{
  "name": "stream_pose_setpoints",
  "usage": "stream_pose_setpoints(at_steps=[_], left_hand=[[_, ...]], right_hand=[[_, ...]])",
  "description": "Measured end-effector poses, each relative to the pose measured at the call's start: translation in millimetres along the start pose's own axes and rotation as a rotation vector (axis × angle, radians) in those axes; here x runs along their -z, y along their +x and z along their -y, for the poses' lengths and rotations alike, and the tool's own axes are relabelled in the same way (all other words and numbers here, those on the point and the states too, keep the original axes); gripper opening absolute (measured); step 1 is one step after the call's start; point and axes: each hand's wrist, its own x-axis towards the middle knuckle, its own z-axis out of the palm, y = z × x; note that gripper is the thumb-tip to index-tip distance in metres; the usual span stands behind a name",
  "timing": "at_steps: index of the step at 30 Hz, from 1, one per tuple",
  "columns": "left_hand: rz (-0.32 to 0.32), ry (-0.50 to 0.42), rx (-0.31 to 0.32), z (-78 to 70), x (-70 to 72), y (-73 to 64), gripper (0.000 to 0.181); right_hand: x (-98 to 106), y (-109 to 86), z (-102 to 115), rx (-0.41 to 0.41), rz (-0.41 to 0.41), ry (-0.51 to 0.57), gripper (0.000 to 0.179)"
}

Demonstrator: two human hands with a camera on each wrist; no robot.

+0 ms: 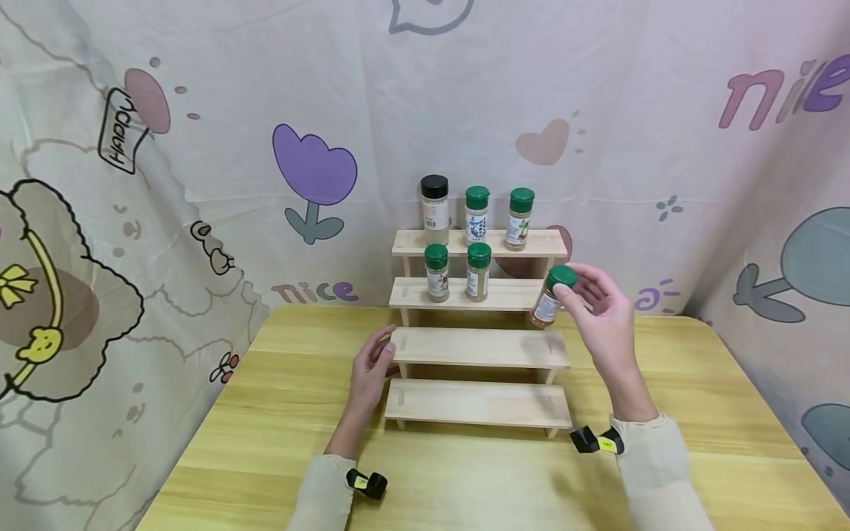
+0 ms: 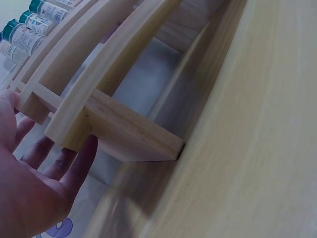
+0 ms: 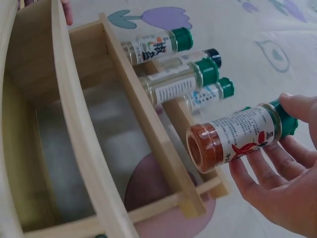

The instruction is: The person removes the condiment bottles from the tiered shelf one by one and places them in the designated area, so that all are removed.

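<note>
My right hand (image 1: 606, 313) holds a spice jar (image 1: 547, 306) by its green cap, tilted, just off the right end of the second shelf from the top. In the right wrist view, the jar (image 3: 233, 139) shows reddish powder and a label with red chilies; thumb and fingers pinch it near the cap. My left hand (image 1: 368, 372) is at the left side of the four-tier wooden rack (image 1: 478, 402). The left wrist view shows its fingertips touching the ends of the lower shelves, fingers loosely bent.
On the top shelf stand a black-capped jar (image 1: 434, 210) and two green-capped jars (image 1: 477, 215). Two more green-capped jars (image 1: 478, 273) stand on the second shelf. The rack rests on a wooden table (image 1: 265, 435) before a printed cloth (image 1: 232, 147).
</note>
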Motion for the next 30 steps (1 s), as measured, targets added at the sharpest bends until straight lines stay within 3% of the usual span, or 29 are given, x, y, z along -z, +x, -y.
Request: stream_pose_setpoints(at_steps=[17,30], left_hand=[[0.030,-0.033,-0.021,-2.7,-2.1,1.4,0.038],[0.014,-0.006,0.012,-2.3,1.1,1.0,0.038]], right_hand=[[46,-11.6,-4,0.036,-0.123,-0.004,0.036],[66,-8.3,-43,-0.036,-0.204,-0.270,0.040]])
